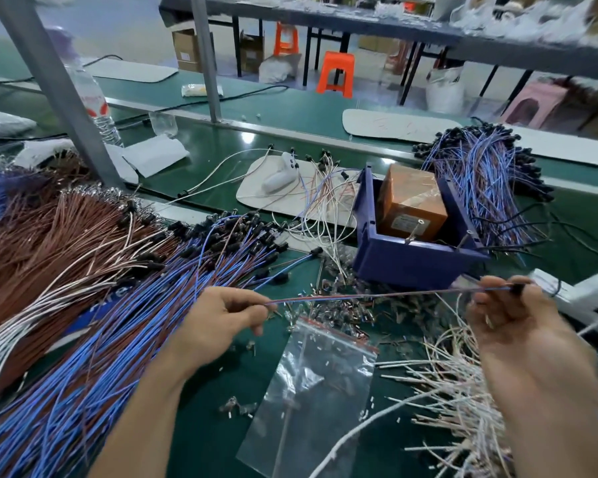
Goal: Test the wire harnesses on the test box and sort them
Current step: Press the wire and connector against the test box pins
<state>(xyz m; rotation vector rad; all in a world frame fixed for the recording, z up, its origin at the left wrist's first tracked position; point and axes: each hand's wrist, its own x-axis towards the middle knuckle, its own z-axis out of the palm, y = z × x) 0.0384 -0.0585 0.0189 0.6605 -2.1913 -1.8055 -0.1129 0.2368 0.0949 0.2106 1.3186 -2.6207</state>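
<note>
Clear and flat on the green table point(204, 426), a zip bag point(318, 391) lies nearest, between the person's two forearms. Just beyond it a single blue-and-red harness point(377, 295) is stretched almost level between both hands. The left hand point(221, 319) pinches the bare-wire end between thumb and forefinger, the other fingers curled under. The right hand point(518, 322) is turned palm up, its fingertips closed on the black connector end. Loose metal terminals point(342, 305) are scattered on the table under the harness. Behind it, right of centre, a blue bin point(404, 260) sits tilted with an orange box point(411, 205) inside. To the left a big pile of blue harnesses point(118, 339) fans out, with a brown pile point(49, 243) farther left. A second blue pile point(480, 177) lies far right behind the bin, and white wires point(456, 391) lie near right under the right forearm.
</note>
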